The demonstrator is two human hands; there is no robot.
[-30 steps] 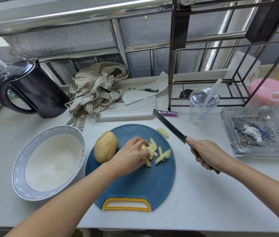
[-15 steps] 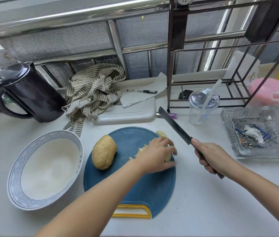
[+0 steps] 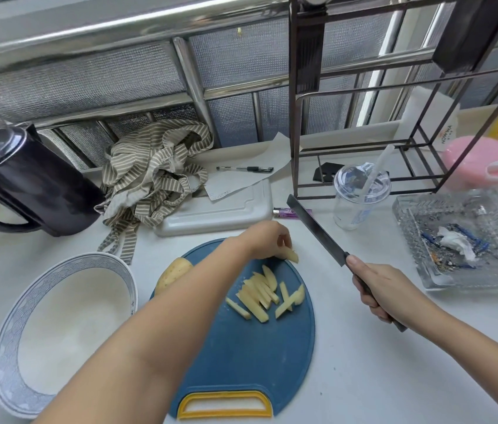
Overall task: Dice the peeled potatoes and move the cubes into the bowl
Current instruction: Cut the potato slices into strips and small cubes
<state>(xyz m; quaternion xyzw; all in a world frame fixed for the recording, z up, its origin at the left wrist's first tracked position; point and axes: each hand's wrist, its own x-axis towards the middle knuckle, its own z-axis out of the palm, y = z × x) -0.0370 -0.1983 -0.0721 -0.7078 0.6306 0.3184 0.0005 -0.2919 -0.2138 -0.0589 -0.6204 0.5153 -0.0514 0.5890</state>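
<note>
With the left grip, pinching a stray potato piece at the board's far edge; with the right grip, clenching the knife, blade lifted clear. Best to lay the piece beside the strips mid-board, square them up, cut crosswise, then sweep cubes left into the bowl.

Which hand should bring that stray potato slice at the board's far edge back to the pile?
Left. The left hand pinches the stray slice; the right hand grips the knife, held off the board.
</note>
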